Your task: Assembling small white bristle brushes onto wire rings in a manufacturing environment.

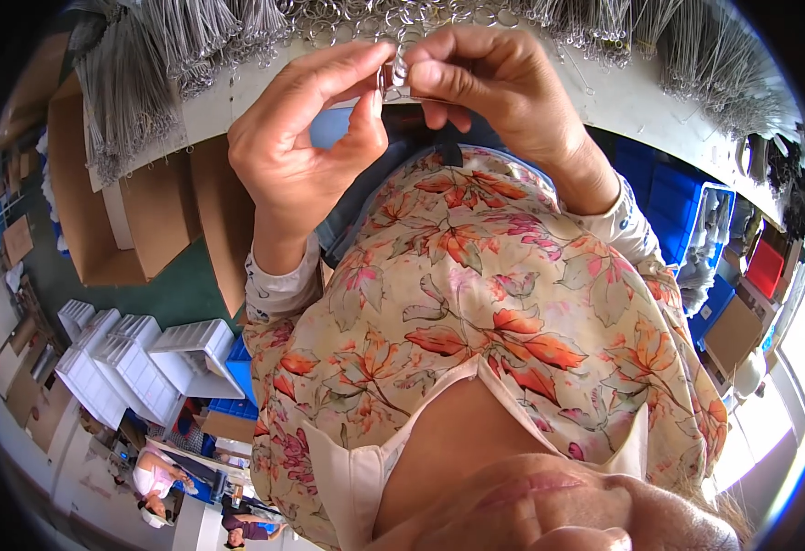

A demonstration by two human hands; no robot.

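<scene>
My left hand (306, 138) and my right hand (503, 87) meet in front of my chest, at the near edge of the table. Thumb and forefinger of the left pinch a thin metal ring (382, 81) that stands on edge. Closely beside it, my right fingers are closed on a small shiny metal piece (400, 69), partly covered by the fingertips; its exact kind is unclear. A thin wire runs out below the right thumb. Just beyond my fingers lie many loose metal rings (347, 32) on the white tabletop (641, 106).
Bundles of thin grey wire (127, 101) with looped ends hang over the table's left edge, and more wire bundles (724, 69) lie at right. Cardboard boxes (159, 216), white crates (118, 363) and a blue crate (669, 207) stand nearby. Two people (155, 482) are in the distance.
</scene>
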